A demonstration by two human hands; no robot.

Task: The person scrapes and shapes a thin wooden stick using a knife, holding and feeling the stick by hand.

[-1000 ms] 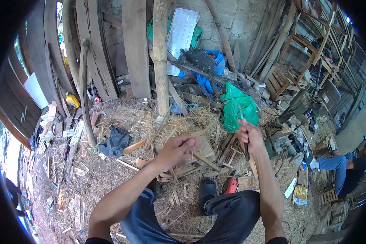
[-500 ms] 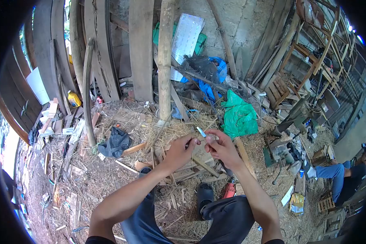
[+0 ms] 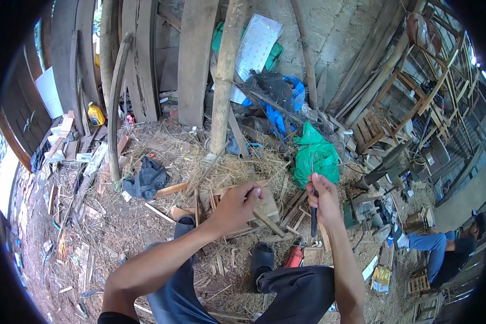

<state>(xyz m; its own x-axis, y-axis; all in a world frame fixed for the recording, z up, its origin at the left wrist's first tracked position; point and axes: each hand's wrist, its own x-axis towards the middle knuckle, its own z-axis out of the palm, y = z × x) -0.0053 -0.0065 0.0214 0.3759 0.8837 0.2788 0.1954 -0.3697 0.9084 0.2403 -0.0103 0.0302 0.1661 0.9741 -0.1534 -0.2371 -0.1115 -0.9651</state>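
My right hand (image 3: 324, 201) is closed around a knife (image 3: 314, 222). Its dark handle sticks out below the fist, and a thin blade points up past the thumb, in front of a green plastic bag. To the left, my left hand (image 3: 236, 204) is closed with the thumb against the fingers. Whatever it pinches, if anything, is too small to make out. The hands are apart, both above a pale wooden board (image 3: 264, 208) and scraps lying on the straw-covered ground.
Ahead are a wooden post (image 3: 227, 81), a green plastic bag (image 3: 316, 156) and a blue tarp (image 3: 275, 121). A black bag (image 3: 147, 178) lies left. A red cylindrical object (image 3: 294, 256) is beside my foot. Another person's leg (image 3: 426, 245) shows at right.
My right hand has moved right, away from the left hand, and the knife now points upward. The left hand stays nearly in place. The view has shifted slightly.
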